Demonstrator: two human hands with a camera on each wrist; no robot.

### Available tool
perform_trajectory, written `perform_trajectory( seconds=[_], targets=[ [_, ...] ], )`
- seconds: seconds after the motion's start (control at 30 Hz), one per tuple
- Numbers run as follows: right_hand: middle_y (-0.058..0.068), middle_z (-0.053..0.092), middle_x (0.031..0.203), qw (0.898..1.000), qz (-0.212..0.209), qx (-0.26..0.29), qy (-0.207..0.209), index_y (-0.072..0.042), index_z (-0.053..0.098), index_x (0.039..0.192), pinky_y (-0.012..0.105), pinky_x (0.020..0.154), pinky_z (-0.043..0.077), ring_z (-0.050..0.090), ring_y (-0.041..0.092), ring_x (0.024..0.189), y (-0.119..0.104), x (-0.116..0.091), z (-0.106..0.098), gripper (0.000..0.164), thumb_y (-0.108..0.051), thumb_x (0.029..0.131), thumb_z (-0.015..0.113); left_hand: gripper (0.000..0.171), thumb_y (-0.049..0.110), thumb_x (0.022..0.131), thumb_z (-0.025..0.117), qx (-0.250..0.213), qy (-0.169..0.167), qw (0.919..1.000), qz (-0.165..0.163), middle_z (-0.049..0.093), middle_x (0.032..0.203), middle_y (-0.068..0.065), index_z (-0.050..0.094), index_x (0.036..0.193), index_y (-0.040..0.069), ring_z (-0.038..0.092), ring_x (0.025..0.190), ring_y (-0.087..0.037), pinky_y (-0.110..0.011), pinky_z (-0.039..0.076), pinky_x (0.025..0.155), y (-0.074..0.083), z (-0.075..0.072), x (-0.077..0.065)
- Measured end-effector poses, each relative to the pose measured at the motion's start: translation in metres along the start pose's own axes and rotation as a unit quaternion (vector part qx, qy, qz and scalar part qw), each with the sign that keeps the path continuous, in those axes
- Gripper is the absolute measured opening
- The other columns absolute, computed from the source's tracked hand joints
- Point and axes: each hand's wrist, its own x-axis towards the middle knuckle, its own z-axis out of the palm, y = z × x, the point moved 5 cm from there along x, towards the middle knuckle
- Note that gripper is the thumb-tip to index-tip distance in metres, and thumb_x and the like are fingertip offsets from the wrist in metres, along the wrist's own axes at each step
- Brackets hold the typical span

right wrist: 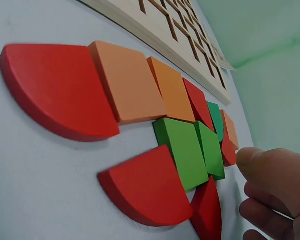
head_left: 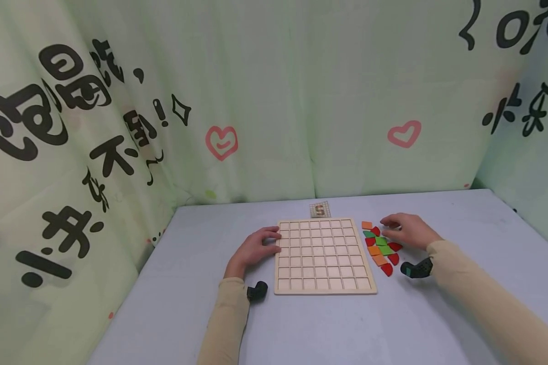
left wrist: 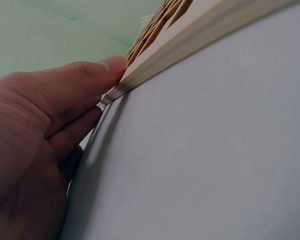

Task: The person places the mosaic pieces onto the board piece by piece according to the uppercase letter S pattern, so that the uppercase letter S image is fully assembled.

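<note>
A pale wooden board [head_left: 329, 290] with a grid of square recesses lies flat on the table. My left hand [head_left: 253, 249] rests at its left edge; in the left wrist view the thumb [left wrist: 85, 82] meets the rim, with the other fingers below it. Right of the board lies a group of flat colored pieces, among them a red quarter-round piece [right wrist: 57, 90], an orange square piece [right wrist: 132, 82] and a green square piece [right wrist: 182, 152]. Over the far end of this group hovers my right hand [head_left: 408, 230], its thumb tip beside a small red piece [right wrist: 228, 152].
Behind the board lies a small printed card [head_left: 320, 209]. The white table [head_left: 329, 329] meets a pale green curtain [head_left: 310, 101] at the back, marked with dark writing and red hearts. Dark wrist cameras hang below both sleeves.
</note>
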Motion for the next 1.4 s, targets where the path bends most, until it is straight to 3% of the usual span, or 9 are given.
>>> perform_trajectory(
  seconds=[0.4,0.9,1.4],
  targets=[
    [0.025,0.066,0.116,1.0,-0.011,-0.019,-0.01,0.009,0.064,0.125,0.055,0.093,0.054,0.058,0.035,0.102,-0.008,0.011,0.008,0.044,-0.022,0.093,0.069,0.037,0.021,0.091,0.074,-0.005,0.002,0.9999,-0.009,0.05,0.153,-0.004,0.069,0.124,0.008,0.038,0.147,-0.028,-0.049,0.03,0.122,0.0,0.001,0.0],
    [0.026,0.066,0.116,0.999,-0.016,-0.038,-0.013,0.008,0.066,0.123,0.058,0.097,0.052,0.059,0.04,0.105,-0.008,0.02,0.009,0.033,-0.007,0.093,0.066,0.039,0.023,0.091,0.074,-0.006,-0.001,0.9999,-0.013,0.05,0.153,-0.003,0.068,0.126,0.009,0.037,0.148,-0.028,-0.049,0.03,0.122,-0.002,0.001,0.0],
    [0.028,0.065,0.113,1.0,-0.002,-0.026,0.002,0.012,0.062,0.125,0.056,0.093,0.054,0.057,0.039,0.101,-0.003,0.022,0.012,0.042,-0.013,0.092,0.069,0.038,0.022,0.091,0.074,0.0,-0.003,1.0,-0.009,0.049,0.153,-0.003,0.068,0.126,0.009,0.037,0.148,-0.028,-0.048,0.029,0.123,0.0,0.001,-0.001]
  ],
)
